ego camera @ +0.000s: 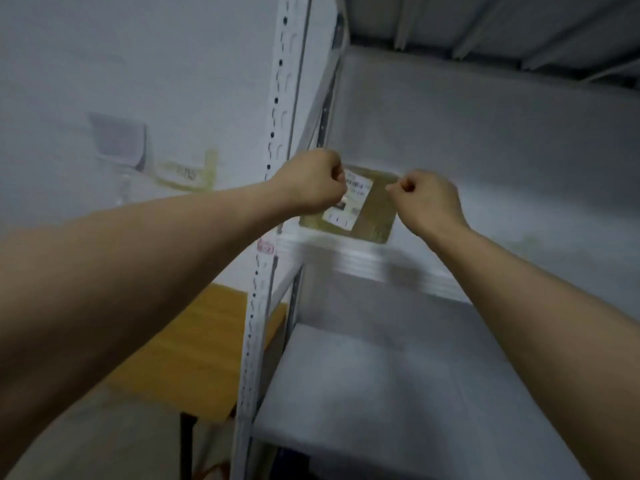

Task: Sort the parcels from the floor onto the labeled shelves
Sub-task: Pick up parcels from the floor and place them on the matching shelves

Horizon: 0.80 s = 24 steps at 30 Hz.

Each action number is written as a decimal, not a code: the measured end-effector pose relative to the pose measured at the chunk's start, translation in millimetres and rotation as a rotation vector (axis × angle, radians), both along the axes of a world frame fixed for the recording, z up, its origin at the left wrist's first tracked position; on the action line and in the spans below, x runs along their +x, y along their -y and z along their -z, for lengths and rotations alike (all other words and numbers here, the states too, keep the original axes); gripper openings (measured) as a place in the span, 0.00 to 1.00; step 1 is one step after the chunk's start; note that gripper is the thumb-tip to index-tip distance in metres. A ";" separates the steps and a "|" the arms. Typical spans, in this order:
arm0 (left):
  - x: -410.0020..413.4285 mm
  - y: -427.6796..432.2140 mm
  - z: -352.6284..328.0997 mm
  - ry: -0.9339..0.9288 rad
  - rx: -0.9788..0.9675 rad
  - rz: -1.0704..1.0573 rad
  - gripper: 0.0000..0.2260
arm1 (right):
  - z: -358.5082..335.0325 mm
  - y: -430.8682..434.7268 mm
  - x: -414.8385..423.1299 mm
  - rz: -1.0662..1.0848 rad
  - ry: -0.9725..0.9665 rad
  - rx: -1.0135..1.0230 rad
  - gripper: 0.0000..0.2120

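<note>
Forearms extend forward. We note left hand point(311, 183) and right hand point(427, 202) curled at the brown parcel point(375, 213) on the shelf point(363, 259); actual grip indeterminable.

**Both hands at a parcel on the shelf**

A brown parcel point(372, 209) with a white label point(346, 202) lies at the left end of a white shelf point(363, 258), beside the perforated upright point(273, 168). The left hand point(311, 183), fingers curled, overlaps its left edge. The right hand point(426, 202), also curled, is at its right edge. Blur hides whether either grips it. A wooden table point(194, 358) stands lower left.
</note>
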State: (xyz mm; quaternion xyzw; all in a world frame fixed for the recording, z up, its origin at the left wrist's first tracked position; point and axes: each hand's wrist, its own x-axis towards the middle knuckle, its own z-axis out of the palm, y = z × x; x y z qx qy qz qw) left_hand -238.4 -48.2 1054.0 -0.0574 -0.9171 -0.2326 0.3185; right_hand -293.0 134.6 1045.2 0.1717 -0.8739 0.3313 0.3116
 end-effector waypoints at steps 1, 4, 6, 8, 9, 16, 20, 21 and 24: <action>10.9 10.1 26.2 0.041 -0.050 -0.004 0.05 | 25.5 3.1 10.6 0.001 0.051 0.013 0.13; 40.3 38.3 111.5 0.221 -0.156 0.004 0.03 | 109.6 17.5 40.2 0.006 0.243 0.081 0.12; 57.0 56.0 171.9 0.354 -0.157 0.004 0.04 | 169.2 26.2 56.9 0.015 0.381 0.142 0.10; 72.6 72.5 232.7 0.511 -0.139 -0.011 0.07 | 229.0 31.7 72.5 -0.011 0.556 0.191 0.12; 80.1 80.2 261.5 0.596 -0.120 -0.027 0.09 | 257.7 32.5 79.5 -0.030 0.648 0.216 0.18; 124.5 113.8 424.5 1.074 0.068 -0.185 0.11 | 428.1 22.6 99.9 -0.048 1.061 0.260 0.32; 138.3 110.6 512.1 1.201 0.260 -0.247 0.04 | 523.0 14.2 102.4 -0.045 1.237 0.279 0.27; 140.9 108.9 537.8 1.236 0.282 -0.265 0.06 | 548.6 12.9 103.0 -0.037 1.298 0.272 0.31; 149.5 99.2 612.9 1.344 0.430 -0.356 0.12 | 623.7 12.8 106.6 -0.041 1.475 0.241 0.31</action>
